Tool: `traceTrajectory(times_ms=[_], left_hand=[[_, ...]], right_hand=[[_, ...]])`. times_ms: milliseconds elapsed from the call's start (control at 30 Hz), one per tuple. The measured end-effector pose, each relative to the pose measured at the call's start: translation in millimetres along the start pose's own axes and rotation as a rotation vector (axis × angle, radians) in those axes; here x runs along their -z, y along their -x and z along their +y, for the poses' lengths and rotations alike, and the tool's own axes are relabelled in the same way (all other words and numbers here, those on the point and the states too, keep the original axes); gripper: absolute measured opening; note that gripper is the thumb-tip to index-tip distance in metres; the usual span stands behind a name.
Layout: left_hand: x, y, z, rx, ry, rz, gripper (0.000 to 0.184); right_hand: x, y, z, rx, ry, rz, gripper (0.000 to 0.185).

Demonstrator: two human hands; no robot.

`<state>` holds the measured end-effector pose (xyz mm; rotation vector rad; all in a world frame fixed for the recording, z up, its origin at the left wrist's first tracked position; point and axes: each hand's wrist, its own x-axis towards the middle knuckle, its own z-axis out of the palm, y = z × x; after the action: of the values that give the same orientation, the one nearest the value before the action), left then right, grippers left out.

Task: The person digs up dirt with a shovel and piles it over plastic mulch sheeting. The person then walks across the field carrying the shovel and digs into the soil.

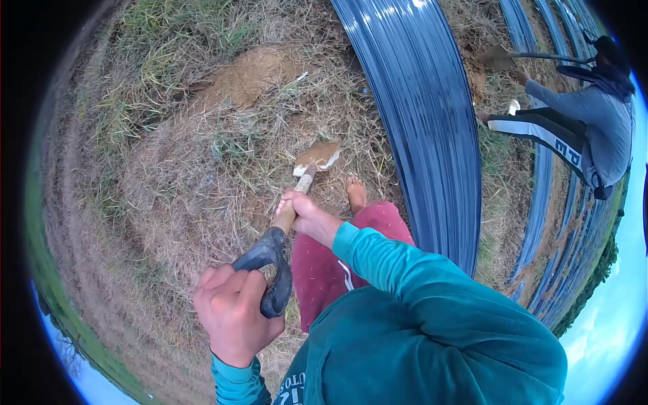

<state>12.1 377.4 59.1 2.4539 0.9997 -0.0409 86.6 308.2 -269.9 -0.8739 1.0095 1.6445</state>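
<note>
My left hand [233, 307] is wrapped round the black D-shaped handle [285, 273] of a shovel. Further down, the wooden shaft [286, 217] is gripped by my right hand [300, 210]. The shovel blade [320, 156], brown with soil and pale along its edge, rests on the dry grass just ahead of my bare foot [356, 194]. How deep its tip sits in the ground cannot be made out.
A long strip of dark plastic sheet [432, 128] runs along the ground to the right. Beyond it, a person [587, 115] holds another shovel [498, 58]. Bare soil [246, 75] shows ahead in the grass. More plastic-covered rows [540, 196] lie at the far right.
</note>
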Motion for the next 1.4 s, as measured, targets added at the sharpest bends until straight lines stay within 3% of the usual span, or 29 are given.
traceTrajectory(times_ms=[133, 300, 400, 467, 500, 533, 633, 667, 733, 767, 900, 1000, 1033, 1167, 1267, 1300, 1400], left_hand=[[-17, 39, 72, 0.063, 0.019, -0.045, 0.025], [14, 38, 139, 0.109, -0.093, 0.163, 0.028], [30, 38, 160, 0.018, -0.117, 0.137, 0.032], [77, 34, 169, -0.111, -0.085, -0.178, 0.027], [84, 34, 176, -0.101, -0.061, -0.181, 0.018], [71, 59, 176, 0.038, -0.254, 0.058, 0.035], [-36, 28, 156, 0.026, -0.276, 0.216, 0.026], [-65, 45, 148, -0.01, -0.263, 0.149, 0.023], [-98, 78, 139, -0.016, -0.168, 0.007, 0.024], [-106, 89, 142, -0.004, -0.159, 0.021, 0.023], [-135, 156, 160, -0.012, -0.114, 0.046, 0.021], [-161, 202, 166, -0.065, -0.133, 0.09, 0.021], [-167, 215, 166, -0.079, -0.154, 0.096, 0.02], [-187, 249, 158, -0.094, -0.203, 0.134, 0.022], [-174, 251, 157, 0.014, -0.167, 0.078, 0.016], [-164, 249, 158, 0.074, -0.091, -0.042, 0.027], [-149, 243, 146, 0.094, -0.121, -0.191, 0.038]], right_hand=[[29, 72, -3, -0.044, 0.098, 0.143, 0.008], [21, 141, 3, -0.079, -0.02, 0.094, 0.01], [17, 184, 4, -0.098, -0.052, 0.067, 0.015], [4, 221, -2, -0.136, -0.021, 0.012, 0.017], [4, 233, 0, -0.157, -0.017, -0.01, 0.018], [8, 227, 2, -0.142, -0.028, -0.021, 0.019], [32, 165, -18, -0.135, -0.058, 0.031, 0.027], [59, 136, -24, -0.169, -0.102, 0.129, 0.032], [124, 120, -5, -0.12, 0.132, -0.023, 0.035], [145, 120, -1, -0.096, 0.265, -0.096, 0.037], [176, 150, 43, -0.064, 0.292, -0.112, 0.036], [201, 166, 64, -0.201, 0.23, -0.286, 0.037], [211, 177, 73, -0.16, 0.272, -0.325, 0.036], [213, 199, 104, -0.109, 0.265, -0.315, 0.029], [196, 203, 117, -0.01, 0.311, -0.22, 0.029], [195, 198, 118, -0.008, 0.396, -0.205, 0.028], [183, 174, 129, 0.016, 0.396, -0.192, 0.025]])
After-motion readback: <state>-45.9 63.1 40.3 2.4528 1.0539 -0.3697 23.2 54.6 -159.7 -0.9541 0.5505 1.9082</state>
